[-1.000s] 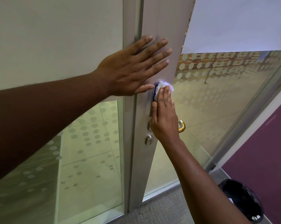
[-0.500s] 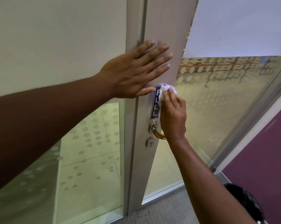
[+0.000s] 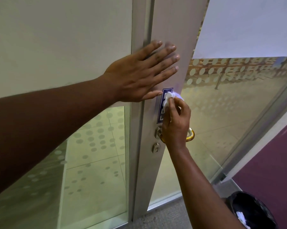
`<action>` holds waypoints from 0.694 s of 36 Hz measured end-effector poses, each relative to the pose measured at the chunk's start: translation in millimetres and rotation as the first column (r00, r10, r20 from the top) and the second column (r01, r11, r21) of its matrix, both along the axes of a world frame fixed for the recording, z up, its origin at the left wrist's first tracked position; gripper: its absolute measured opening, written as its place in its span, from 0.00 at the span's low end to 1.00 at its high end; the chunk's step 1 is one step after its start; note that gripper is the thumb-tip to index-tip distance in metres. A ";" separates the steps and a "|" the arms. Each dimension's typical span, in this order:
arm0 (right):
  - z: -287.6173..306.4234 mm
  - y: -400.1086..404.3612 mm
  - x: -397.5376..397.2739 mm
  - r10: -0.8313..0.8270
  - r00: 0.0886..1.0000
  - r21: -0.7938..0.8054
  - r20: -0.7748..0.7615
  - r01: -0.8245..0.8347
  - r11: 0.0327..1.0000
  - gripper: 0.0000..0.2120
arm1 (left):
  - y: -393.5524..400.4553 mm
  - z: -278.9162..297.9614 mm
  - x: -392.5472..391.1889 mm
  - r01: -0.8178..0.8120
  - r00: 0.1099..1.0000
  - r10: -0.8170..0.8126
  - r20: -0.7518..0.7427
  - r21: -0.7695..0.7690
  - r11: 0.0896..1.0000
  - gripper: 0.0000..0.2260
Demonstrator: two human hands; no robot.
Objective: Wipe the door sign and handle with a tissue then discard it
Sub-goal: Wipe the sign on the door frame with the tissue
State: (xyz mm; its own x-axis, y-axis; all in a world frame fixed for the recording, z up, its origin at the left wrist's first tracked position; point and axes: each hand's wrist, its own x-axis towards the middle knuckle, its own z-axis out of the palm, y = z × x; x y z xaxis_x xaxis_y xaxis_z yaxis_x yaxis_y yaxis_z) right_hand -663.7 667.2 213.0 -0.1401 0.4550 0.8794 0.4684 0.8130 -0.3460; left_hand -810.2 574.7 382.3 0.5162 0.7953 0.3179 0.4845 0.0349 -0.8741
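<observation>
A narrow dark-blue sign [image 3: 161, 116] with white letters runs down the grey door frame [image 3: 171, 22]. My right hand [image 3: 175, 123] pinches a crumpled white tissue [image 3: 170, 97] against the sign's upper part, hiding most of the letters. Just below, a brass and steel handle [image 3: 190, 135] shows on both sides of that hand, with a round lock [image 3: 156, 147] under it. My left hand [image 3: 139, 75] lies flat on the frame above the sign, fingers spread, thumb tip beside the sign's top.
A black-lined waste bin [image 3: 253, 212] with white scraps inside stands on the floor at the bottom right, by a purple wall [image 3: 275, 162]. Frosted dotted glass panels [image 3: 93, 154] flank the frame. A white sheet [image 3: 248, 27] covers the upper right glass.
My right hand has shifted the tissue over the top of the sign, from its right edge onto the letters. My left hand has stayed pressed on the frame.
</observation>
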 end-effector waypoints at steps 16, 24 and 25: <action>-0.9 9.9 18.3 0.119 0.980 -0.178 -0.162 -0.148 0.973 0.09 | -0.4 0.3 1.3 -0.020 1.000 0.020 -0.018 0.001 1.000 0.35; 28.5 7.5 9.2 0.093 0.929 -0.294 -0.359 -0.207 0.933 0.11 | 0.2 -1.0 0.3 -0.016 1.000 0.016 -0.022 0.010 1.000 0.34; 25.9 5.2 8.3 0.112 0.923 -0.317 -0.369 -0.238 0.918 0.13 | 0.1 -1.0 0.0 -0.012 1.000 0.013 -0.024 0.012 1.000 0.34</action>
